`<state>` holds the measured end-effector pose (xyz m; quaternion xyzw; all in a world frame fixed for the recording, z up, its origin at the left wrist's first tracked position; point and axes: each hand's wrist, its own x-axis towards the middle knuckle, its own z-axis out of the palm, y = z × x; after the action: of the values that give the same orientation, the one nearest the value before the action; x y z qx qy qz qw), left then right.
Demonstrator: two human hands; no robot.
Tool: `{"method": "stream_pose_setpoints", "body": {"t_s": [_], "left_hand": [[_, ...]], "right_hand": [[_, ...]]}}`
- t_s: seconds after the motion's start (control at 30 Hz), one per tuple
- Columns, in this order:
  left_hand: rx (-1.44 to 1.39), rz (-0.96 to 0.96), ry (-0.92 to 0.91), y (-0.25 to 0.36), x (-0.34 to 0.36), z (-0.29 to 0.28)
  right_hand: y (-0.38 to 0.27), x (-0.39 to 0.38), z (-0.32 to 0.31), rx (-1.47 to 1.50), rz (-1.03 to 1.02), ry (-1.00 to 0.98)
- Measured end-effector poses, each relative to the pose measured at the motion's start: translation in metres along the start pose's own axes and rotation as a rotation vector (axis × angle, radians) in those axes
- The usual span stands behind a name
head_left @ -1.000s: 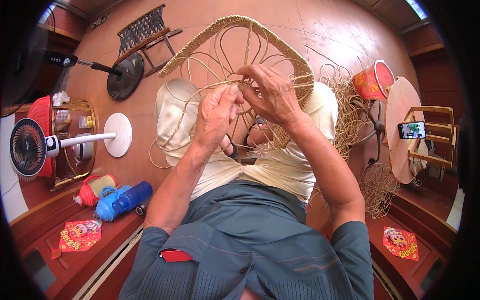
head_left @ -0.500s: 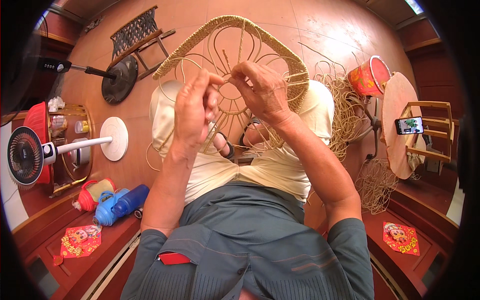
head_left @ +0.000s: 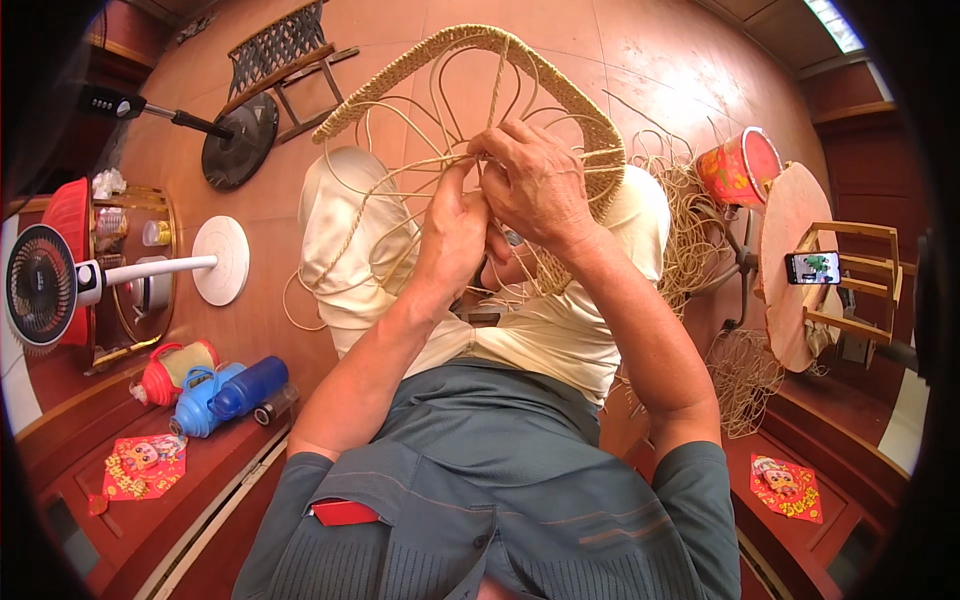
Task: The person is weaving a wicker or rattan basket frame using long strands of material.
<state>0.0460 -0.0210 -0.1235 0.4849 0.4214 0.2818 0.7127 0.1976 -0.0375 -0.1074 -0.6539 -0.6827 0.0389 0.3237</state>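
Observation:
A half-woven rattan basket frame with a braided rim and thin curved spokes rests on my knees, which are in cream trousers. My left hand reaches up inside the frame and pinches a thin cane strand that runs off to the left. My right hand is closed over the spokes right beside it, the two hands touching. The fingertips of both hands are partly hidden among the canes.
A loose heap of rattan strands lies on the floor at right, by a red drum-shaped container and a round wooden stool top with a phone. At left stand a white fan, blue bottle, red flask and a woven stool.
Both hands have shifted slightly right and up on the frame. The left hand has turned and now draws the cane strand taut toward the left.

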Motion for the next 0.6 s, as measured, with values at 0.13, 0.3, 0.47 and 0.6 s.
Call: {"method": "stream_pose_setpoints", "body": {"t_s": [0.13,0.3,0.47,0.6], "left_hand": [[-0.174,-0.083,0.068,-0.005,0.002,0.007],[-0.073,0.065,0.109,-0.019,-0.004,-0.006],[0.11,0.222,0.083,-0.02,-0.001,-0.015],[-0.045,0.108,0.079,-0.009,-0.002,-0.024]], "right_hand": [[0.001,0.0,-0.003,0.007,0.018,-0.03],[0.002,-0.003,-0.003,0.053,-0.016,-0.032],[0.006,-0.008,0.0,0.102,-0.035,0.055],[0.012,-0.011,0.004,0.146,-0.029,0.076]]}}
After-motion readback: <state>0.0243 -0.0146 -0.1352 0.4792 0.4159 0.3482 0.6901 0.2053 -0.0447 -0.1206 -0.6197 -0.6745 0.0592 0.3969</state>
